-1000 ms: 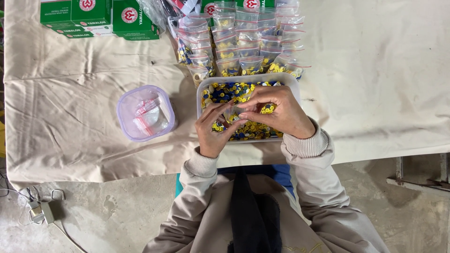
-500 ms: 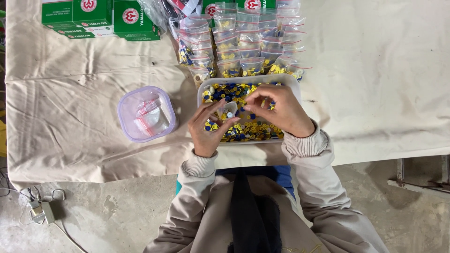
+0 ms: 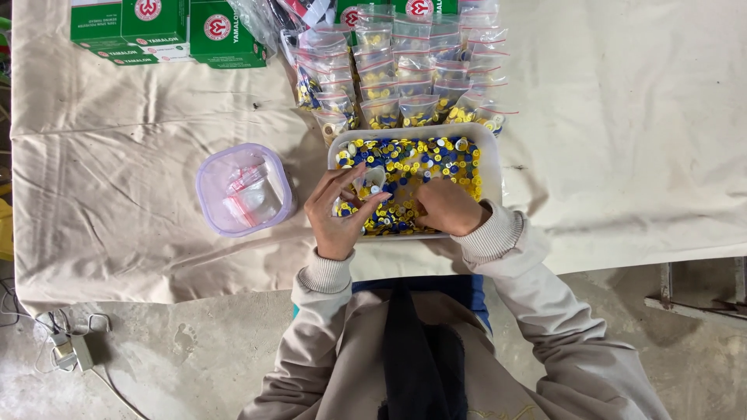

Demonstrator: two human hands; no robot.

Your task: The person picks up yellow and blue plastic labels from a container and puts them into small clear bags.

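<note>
Both hands work in the white tray (image 3: 492, 155) of blue and yellow buttons (image 3: 424, 167) on the desk (image 3: 622, 155): left hand (image 3: 338, 214) pinches a small clear bag (image 3: 373, 180), right hand (image 3: 447, 206) curls into the buttons

The person wore a beige long-sleeved top with ribbed knit cuffs just behind the left hand (image 3: 336, 222) and right hand (image 3: 447, 208), with dark cloth and blue fabric between the forearms.

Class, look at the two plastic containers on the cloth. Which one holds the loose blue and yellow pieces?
The white rectangular tray, where both hands work. The lilac-rimmed square tub to its left holds only small clear bags.
</note>
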